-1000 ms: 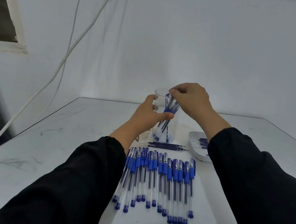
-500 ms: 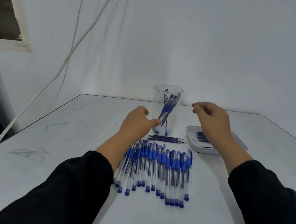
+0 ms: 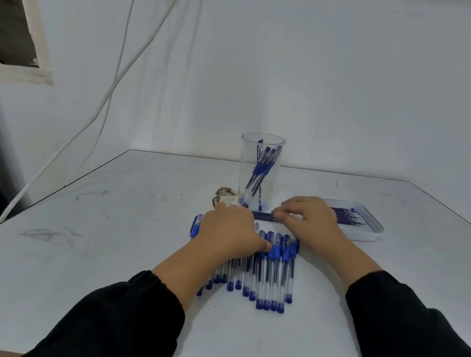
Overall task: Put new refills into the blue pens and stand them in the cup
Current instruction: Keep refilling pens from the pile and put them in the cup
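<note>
Risk I see: left hand [image 3: 230, 232] lies on the pen row [image 3: 273, 266], grip unclear; right hand [image 3: 309, 217] pinching loose refills [image 3: 263, 216] could scatter them.

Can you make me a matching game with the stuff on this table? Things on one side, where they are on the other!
Things
1. clear plastic cup
2. shallow white tray
3. row of blue-capped clear pens
4. left hand

Places
A. lying flat on the table, nearest the person
B. resting on the pens
C. standing behind the pens, with pens in it
D. at the right, with thin refills in it

Pairs: 1-C, 2-D, 3-A, 4-B
</note>
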The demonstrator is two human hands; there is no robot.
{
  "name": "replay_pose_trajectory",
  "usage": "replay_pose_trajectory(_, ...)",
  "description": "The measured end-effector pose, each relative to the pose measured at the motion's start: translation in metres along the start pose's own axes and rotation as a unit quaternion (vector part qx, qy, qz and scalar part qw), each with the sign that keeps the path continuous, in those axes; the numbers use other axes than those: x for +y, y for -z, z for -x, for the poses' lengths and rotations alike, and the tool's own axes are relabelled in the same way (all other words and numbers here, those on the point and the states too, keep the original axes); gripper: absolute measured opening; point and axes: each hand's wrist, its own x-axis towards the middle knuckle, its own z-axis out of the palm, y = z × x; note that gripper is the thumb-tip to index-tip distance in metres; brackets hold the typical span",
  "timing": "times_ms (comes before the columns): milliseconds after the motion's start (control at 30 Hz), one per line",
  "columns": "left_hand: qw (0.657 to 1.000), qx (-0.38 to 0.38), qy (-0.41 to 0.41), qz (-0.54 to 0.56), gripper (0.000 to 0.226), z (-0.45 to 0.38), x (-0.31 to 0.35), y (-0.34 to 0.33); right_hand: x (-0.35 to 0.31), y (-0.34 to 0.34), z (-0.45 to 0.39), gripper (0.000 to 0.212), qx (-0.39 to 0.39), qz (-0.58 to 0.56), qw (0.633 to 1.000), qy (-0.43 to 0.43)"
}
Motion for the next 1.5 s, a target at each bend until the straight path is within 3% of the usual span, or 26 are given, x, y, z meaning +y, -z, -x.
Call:
replay_pose_trajectory(167,1.0,-0.021,0.003,0.015,0.043,0.001,0.0,0.002,-0.022,-0.013,0.003,0.034,-0.072,0.074,0.994,-0.027)
replay_pose_trajectory(400,0.999,-0.027,-0.002,0.034,0.043,0.003,-0.001,0.005,-0.033,-0.019,0.0,0.025,-0.064,0.049,0.995,-0.057)
replay_pose_trajectory(600,0.989,-0.038,0.002,0.142,0.047,0.006,-0.003,0.014,-0.028,-0.009,-0.005,0.015,-0.011,-0.126,0.988,-0.082)
replay_pose_trajectory(733,0.957,-0.047,0.013,0.287,0.039,0.011,0.001,0.024,-0.026,-0.002,-0.003,0.027,-0.007,-0.273,0.957,-0.093)
replay_pose_trajectory(833,0.929,-0.03,0.023,0.368,0.025,0.012,0.001,0.032,-0.027,0.006,0.002,0.025,0.0,-0.313,0.947,-0.077)
replay_pose_trajectory(900,0.924,-0.021,0.014,0.383,0.027,0.012,-0.003,0.036,-0.026,0.011,0.003,0.037,0.02,-0.321,0.945,-0.057)
replay_pose_trajectory(967,0.926,-0.018,-0.007,0.377,0.03,0.011,-0.01,0.038,-0.024,0.015,0.003,0.043,0.028,-0.325,0.945,-0.03)
replay_pose_trajectory(1100,0.949,0.005,-0.059,0.309,0.014,0.011,-0.018,0.038,-0.025,0.021,0.006,0.017,-0.007,-0.321,0.947,-0.017)
replay_pose_trajectory(1267,0.983,0.045,-0.092,0.155,0.029,0.01,-0.016,0.034,-0.021,0.026,0.01,0.01,-0.054,-0.317,0.947,0.0)
replay_pose_trajectory(1500,0.985,0.064,-0.123,0.1,0.024,0.005,-0.021,0.019,-0.02,0.027,0.011,0.01,-0.085,-0.275,0.958,0.015)
